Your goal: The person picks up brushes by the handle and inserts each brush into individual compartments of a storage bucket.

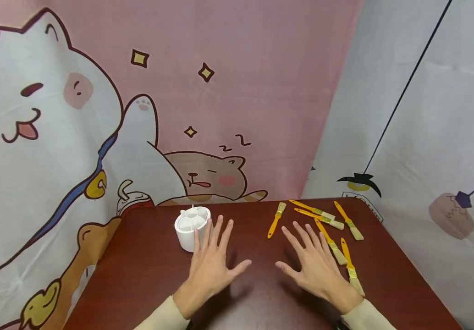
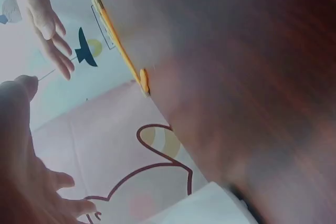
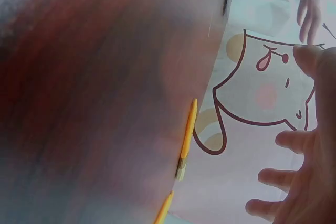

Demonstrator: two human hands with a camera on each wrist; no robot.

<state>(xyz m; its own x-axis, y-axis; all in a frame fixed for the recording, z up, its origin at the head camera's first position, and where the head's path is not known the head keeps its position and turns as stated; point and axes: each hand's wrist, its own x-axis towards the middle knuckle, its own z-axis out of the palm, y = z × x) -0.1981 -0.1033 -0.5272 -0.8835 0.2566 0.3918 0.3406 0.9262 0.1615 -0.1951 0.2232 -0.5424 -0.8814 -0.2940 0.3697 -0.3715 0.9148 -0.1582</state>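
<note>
My left hand [image 1: 211,270], fingers spread and straight, hovers over the table and holds nothing. Its fingertips overlap the right side of a white round container [image 1: 186,236] with inner compartments in the head view. Also spread and holding nothing, my right hand [image 1: 317,270] is over the table's right half. Several paintbrushes with yellow handles and pale bristles lie beyond and beside it. One brush [image 1: 277,220] lies apart to the left of the rest, while another brush [image 1: 351,268] is just right of the hand. In the right wrist view, a brush [image 3: 187,137] shows past the fingers.
The dark red-brown table [image 1: 150,275] has its far edge against a pink cloth backdrop [image 1: 241,82] printed with cartoon cats. A whitish printed cloth [image 1: 435,137] hangs along the right side. Two more brushes cross near the back, beside a slanted brush [image 1: 348,221].
</note>
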